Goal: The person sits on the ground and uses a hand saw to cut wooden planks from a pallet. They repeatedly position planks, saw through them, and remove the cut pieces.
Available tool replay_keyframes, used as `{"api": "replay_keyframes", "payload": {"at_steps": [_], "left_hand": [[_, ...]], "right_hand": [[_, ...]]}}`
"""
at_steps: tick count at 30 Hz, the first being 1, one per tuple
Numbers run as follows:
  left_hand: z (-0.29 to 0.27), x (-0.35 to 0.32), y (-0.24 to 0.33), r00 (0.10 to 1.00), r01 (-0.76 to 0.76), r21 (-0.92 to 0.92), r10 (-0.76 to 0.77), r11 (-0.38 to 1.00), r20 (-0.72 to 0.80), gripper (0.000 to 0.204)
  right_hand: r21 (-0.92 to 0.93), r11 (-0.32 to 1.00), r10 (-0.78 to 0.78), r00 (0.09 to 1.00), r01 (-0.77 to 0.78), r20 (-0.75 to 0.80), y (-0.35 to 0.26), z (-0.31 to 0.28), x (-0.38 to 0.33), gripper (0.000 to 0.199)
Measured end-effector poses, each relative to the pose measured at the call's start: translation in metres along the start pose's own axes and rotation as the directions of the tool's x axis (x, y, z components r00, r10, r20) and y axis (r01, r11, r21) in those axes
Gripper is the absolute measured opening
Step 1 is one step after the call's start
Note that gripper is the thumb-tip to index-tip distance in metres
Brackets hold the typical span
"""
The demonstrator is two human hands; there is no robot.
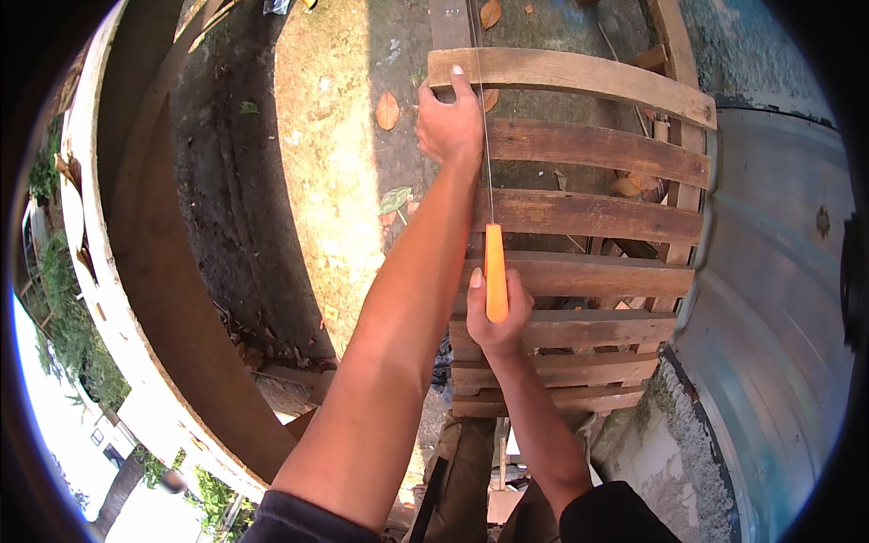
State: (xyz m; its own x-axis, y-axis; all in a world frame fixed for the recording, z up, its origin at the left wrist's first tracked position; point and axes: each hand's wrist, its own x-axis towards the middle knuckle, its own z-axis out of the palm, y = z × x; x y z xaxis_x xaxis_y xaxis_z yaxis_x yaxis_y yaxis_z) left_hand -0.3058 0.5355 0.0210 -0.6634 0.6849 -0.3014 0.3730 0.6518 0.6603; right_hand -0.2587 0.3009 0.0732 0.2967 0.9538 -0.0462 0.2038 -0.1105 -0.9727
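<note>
A hand saw with an orange handle (495,271) is in my right hand (501,328), whose fingers wrap round the grip. Its thin blade shows edge-on and runs away from me across the left part of a loose wooden plank (579,76). My left hand (450,125) grips that plank's left end, thumb on top, just left of the blade. The fingers beneath are partly hidden. Under the plank lies a slatted wooden frame, like a pallet, with several brown slats (593,214) running left to right. Whether the blade has cut into the plank I cannot tell.
Right of the slats stands a blue-grey metal sheet (778,244), with a rough concrete block (665,452) nearer me. A large wooden board (145,271) curves along the left. Dry leaves (387,110) lie on the sunlit concrete floor (326,136). My legs show below.
</note>
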Motion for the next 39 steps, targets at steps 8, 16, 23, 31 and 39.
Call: {"api": "replay_keyframes", "payload": {"at_steps": [8,16,23,31,39], "left_hand": [[0.000,-0.002,-0.002,1.000,0.001,0.000,-0.001,1.000,-0.027,0.062],[-0.002,0.001,-0.004,1.000,-0.025,-0.011,0.024,1.000,-0.013,0.066],[0.000,0.005,-0.013,0.998,-0.061,-0.013,0.060,0.998,-0.015,0.070],[-0.006,0.002,-0.006,0.999,-0.028,0.015,0.027,0.999,0.045,0.071],[-0.001,0.007,-0.015,0.994,-0.104,-0.048,0.105,0.993,0.033,0.083]], "right_hand": [[0.023,0.999,-0.023,0.999,0.023,-0.036,0.014,0.005,-0.007,0.024],[0.029,1.000,0.000,1.000,0.001,-0.014,0.008,0.004,-0.005,0.024],[0.021,0.999,0.046,0.999,-0.046,0.011,-0.009,0.006,-0.002,0.010],[0.018,1.000,0.016,1.000,-0.016,-0.008,-0.005,0.013,-0.009,0.007],[0.040,0.997,0.061,0.997,-0.059,-0.050,0.005,0.021,-0.018,0.014]]}}
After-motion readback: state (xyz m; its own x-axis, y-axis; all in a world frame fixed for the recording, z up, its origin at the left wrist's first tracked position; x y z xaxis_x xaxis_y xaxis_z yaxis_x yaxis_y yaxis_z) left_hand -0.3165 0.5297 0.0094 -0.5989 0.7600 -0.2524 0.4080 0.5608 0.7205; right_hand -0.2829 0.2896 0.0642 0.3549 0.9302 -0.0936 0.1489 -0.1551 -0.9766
